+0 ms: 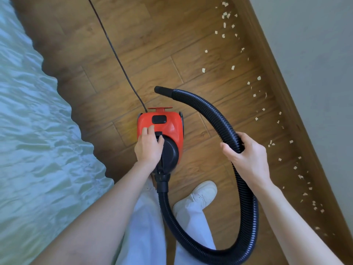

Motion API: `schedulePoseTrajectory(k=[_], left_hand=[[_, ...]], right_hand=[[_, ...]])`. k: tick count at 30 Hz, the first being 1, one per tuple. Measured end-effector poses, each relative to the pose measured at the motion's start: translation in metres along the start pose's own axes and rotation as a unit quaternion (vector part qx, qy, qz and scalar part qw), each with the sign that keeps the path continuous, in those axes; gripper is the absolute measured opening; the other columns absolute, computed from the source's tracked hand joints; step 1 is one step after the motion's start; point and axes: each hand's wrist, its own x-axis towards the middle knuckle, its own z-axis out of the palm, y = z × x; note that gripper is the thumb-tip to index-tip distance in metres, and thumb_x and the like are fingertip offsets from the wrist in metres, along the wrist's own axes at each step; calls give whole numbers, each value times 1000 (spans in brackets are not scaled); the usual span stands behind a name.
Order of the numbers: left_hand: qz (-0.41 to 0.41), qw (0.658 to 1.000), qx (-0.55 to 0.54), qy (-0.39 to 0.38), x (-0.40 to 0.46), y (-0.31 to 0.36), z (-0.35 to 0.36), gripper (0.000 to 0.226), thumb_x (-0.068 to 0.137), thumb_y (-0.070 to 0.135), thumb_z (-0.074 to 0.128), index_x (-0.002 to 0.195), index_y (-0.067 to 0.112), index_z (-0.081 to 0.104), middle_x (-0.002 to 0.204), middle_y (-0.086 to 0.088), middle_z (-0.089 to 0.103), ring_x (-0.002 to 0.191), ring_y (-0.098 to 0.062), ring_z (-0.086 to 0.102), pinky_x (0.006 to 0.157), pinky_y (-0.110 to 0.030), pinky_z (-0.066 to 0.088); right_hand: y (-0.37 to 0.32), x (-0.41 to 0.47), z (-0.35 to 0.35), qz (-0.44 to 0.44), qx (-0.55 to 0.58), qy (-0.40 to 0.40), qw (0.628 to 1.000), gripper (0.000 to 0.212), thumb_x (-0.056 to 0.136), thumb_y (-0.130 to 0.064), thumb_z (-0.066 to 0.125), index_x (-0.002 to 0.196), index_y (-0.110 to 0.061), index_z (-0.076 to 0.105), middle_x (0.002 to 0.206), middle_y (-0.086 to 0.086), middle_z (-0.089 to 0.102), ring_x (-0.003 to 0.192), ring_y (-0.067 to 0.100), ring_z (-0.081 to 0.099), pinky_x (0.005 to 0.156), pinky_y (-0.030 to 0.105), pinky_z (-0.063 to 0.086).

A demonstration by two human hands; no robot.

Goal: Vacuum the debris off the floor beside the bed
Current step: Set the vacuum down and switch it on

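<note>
A small red vacuum cleaner [168, 125] with a black front hangs above the wooden floor [145, 54]. My left hand [149, 148] grips its carry handle from above. A black ribbed hose [208, 111] loops from the vacuum's front, round below my legs and up to my right hand [246, 155], which grips it. The hose's nozzle end [162, 90] points left, off the floor, past the vacuum. Several pale paper scraps [256, 94] lie scattered in a strip along the skirting board on the right.
The bed with a pale green cover [34, 131] fills the left side. A black power cord [116, 58] runs from the vacuum's back up the floor. A wooden skirting board [282, 88] and grey wall [315, 54] bound the right. My white shoe [202, 194] stands below the vacuum.
</note>
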Motion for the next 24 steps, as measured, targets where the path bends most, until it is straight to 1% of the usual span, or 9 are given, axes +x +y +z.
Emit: schedulePoseTrajectory(k=[1, 3, 5, 7, 10, 14, 19, 24], left_hand=[[21, 1000, 9, 3, 7, -1, -2, 50, 97, 33, 49, 142, 11, 40, 133, -7, 48, 108, -27, 56, 68, -37, 48], [70, 997, 25, -2, 24, -3, -3, 52, 98, 33, 47, 144, 11, 38, 141, -6, 45, 124, -26, 47, 85, -38, 50], [123, 991, 40, -28, 41, -6, -4, 54, 99, 32, 45, 147, 10, 35, 149, -6, 40, 137, -24, 35, 105, -39, 41], [169, 981, 62, -71, 54, -11, -4, 55, 100, 34, 42, 149, 11, 31, 154, -6, 33, 143, -23, 25, 116, -39, 29], [197, 964, 107, -142, 66, -20, -2, 58, 101, 41, 35, 152, 15, 24, 159, -2, 23, 147, -23, 17, 119, -41, 22], [173, 953, 135, -207, 68, -27, 1, 60, 101, 50, 20, 153, 19, 20, 161, 1, 17, 148, -23, 11, 119, -44, 19], [179, 947, 157, -218, 65, -29, -2, 65, 99, 56, 15, 153, 21, 17, 162, 2, 12, 149, -24, 4, 120, -46, 11], [211, 935, 169, -229, 69, -16, -4, 69, 97, 57, 22, 154, 18, 12, 161, -1, 14, 149, -22, 2, 120, -46, 8]], right_hand=[[-1, 1, 1, -2, -4, 2, 1000, 33, 83, -39, 68, 111, -21, 64, 80, -11, 66, 76, 10, 63, 70, 32, 53], [-3, 3, 3, -9, -15, 6, 1000, 34, 83, -39, 67, 112, -20, 64, 82, -10, 66, 77, 11, 63, 70, 30, 51], [-5, 6, 7, -18, -29, 9, 999, 35, 84, -38, 67, 114, -19, 63, 82, -9, 66, 76, 12, 62, 68, 30, 50], [-8, 9, 13, -25, -39, 13, 999, 38, 85, -39, 66, 116, -19, 62, 83, -8, 66, 76, 13, 62, 69, 30, 50], [-14, 14, 23, -28, -51, 19, 998, 40, 85, -39, 66, 119, -19, 61, 86, -8, 67, 80, 13, 63, 72, 30, 50], [-22, 17, 37, -24, -58, 17, 998, 40, 84, -40, 66, 118, -20, 61, 88, -8, 68, 80, 13, 63, 72, 31, 51], [-34, 16, 52, -22, -83, 4, 996, 42, 83, -40, 65, 119, -20, 60, 90, -7, 68, 83, 16, 63, 70, 29, 48], [-41, 18, 61, -19, -98, -5, 995, 43, 83, -41, 65, 121, -20, 60, 91, -7, 68, 84, 16, 63, 70, 29, 47]])
